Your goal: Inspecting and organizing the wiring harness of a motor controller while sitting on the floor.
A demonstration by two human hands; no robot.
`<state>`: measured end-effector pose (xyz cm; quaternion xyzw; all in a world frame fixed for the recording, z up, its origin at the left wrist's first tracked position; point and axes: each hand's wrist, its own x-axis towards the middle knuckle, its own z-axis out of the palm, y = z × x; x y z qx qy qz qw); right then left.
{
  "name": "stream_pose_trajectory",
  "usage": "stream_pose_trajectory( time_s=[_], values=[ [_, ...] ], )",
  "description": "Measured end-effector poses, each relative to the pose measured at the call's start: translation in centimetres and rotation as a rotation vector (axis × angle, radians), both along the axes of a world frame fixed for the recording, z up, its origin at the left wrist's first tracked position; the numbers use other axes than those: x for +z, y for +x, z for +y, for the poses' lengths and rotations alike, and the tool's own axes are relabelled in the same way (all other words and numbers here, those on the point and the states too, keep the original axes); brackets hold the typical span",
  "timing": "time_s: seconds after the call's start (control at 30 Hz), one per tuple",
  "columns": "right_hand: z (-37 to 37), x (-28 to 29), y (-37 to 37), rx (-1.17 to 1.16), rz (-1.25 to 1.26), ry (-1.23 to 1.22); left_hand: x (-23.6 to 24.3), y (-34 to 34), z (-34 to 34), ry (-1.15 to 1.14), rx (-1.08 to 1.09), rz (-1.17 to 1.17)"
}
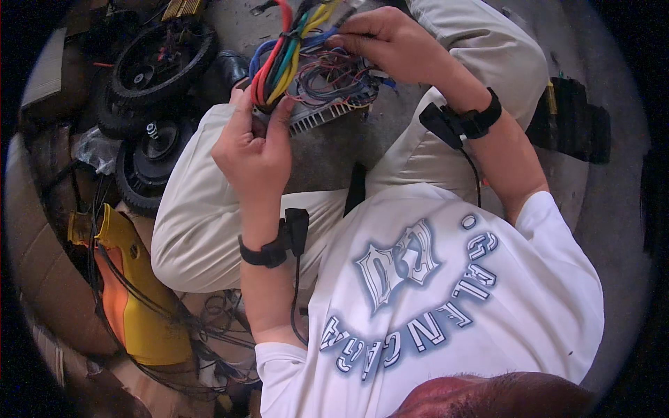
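The left hand [256,150] pinches the thick wires [275,75] low on their bundle, thumb on one side and fingers on the other. That looks a sound hold: kept firm there, it should spare the wire roots any tug. The right hand [390,45] has its thumb and fingertips closed on the blue wires [325,35] at the upper middle of the frame, though the exact pinch point is partly hidden. A light, steady pull seems best here — one strand at a time, along its own run rather than across the others.

Just below, in the upper middle, sits the finned metal box [324,118], with a tangle of thin wires [336,75] on top. These could snag easily, so the right fingers would do well to lift clear of them. Whether the box is carried by the left hand or propped underneath, I cannot tell; if it is loose, it needs steadying before any harder pull.

Farther out, wheels [143,76] lie at the upper left and a yellow and orange shell [150,327] at the lower left — both well apart from the wiring.
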<state>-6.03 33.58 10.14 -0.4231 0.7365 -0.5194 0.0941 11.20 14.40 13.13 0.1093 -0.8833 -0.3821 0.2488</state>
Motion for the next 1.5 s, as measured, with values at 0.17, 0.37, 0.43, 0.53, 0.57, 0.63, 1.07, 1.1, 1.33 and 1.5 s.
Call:
stream_pose_trajectory(
  time_s=[0.17,0.37,0.43,0.53,0.57,0.63,1.07,1.1,1.33,1.5],
  values=[
    [0.8,2.1,0.3,-0.008,-0.118,0.123,-0.7,-0.1,-0.4,0.068,-0.031,-0.015],
    [1.9,4.2,8.9,-0.646,0.623,0.004,-0.4,0.3,-1.3,0.18,-0.112,-0.052],
    [1.9,4.6,12.1,-0.609,0.263,-0.224,-0.3,0.4,-1.6,0.206,-0.15,-0.113],
    [0.9,4.6,13.4,-0.481,0.482,-0.247,-0.5,0.0,-2.0,0.177,-0.161,-0.181],
    [0.5,4.5,13.3,-0.438,0.503,-0.182,-0.8,-0.4,-2.1,0.222,-0.171,-0.106],
    [-1.8,3.7,12.5,-0.219,0.454,-0.165,-1.1,-0.6,-2.0,0.268,-0.179,-0.032],
    [-4.2,2.8,11.8,-0.327,0.637,-0.027,-3.9,-0.2,-2.7,0.338,-0.293,0.058],
    [-4.3,2.8,11.6,-0.342,0.609,-0.043,-4.3,-0.4,-2.5,0.573,-0.359,-0.02],
    [-4.6,3.5,8.4,-0.401,0.558,-0.065,-5.4,-3.3,-1.5,0.465,-0.218,0.061],
    [-1.6,5.8,5.8,-0.419,0.391,0.105,-6.0,-6.4,1.3,0.364,-0.216,0.191]
  ],
)
